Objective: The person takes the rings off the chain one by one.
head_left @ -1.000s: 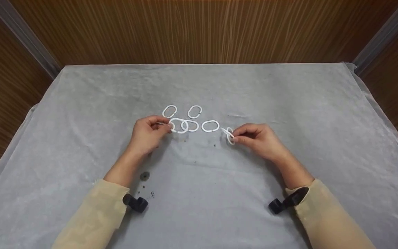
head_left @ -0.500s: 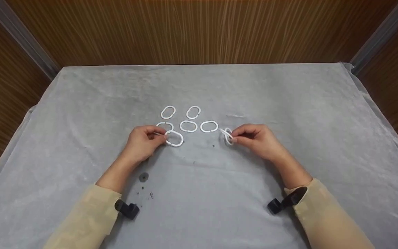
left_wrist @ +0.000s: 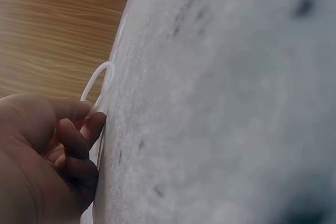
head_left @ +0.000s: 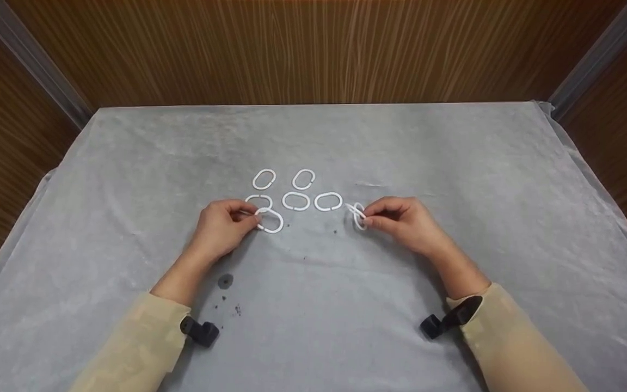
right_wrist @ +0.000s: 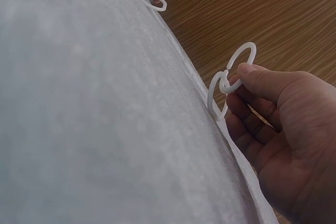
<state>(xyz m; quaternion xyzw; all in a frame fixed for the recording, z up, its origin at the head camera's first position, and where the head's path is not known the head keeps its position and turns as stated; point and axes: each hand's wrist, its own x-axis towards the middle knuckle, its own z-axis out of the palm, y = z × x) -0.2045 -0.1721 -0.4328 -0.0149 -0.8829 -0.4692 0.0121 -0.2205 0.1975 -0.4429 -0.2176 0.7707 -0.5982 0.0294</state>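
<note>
My left hand [head_left: 223, 226] pinches a white oval split ring [head_left: 282, 222], a shower-curtain-ring shape, between thumb and fingers. That ring overlaps another white ring [head_left: 259, 195] lying just behind the fingertips. My right hand [right_wrist: 294, 124] holds a similar split ring [right_wrist: 253, 51] between thumb and forefinger. A second ring [right_wrist: 211, 95] is hooked through it and hangs down against the fingers. Between the hands on the cloth lie two rings side by side, one to the left [head_left: 294, 193] and one to the right [head_left: 328, 194].
Two more white rings lie farther back, the left one [head_left: 274, 175] and the right one [head_left: 294, 183]. A grey cloth [head_left: 313, 305] covers the table, with dark stains [head_left: 225, 281] near the left forearm. A wood-grain panel [head_left: 313, 54] stands behind.
My left hand has drawn its ring left and toward me, off the ring on the cloth that it overlapped before. The right hand with its two linked rings has stayed nearly in place.
</note>
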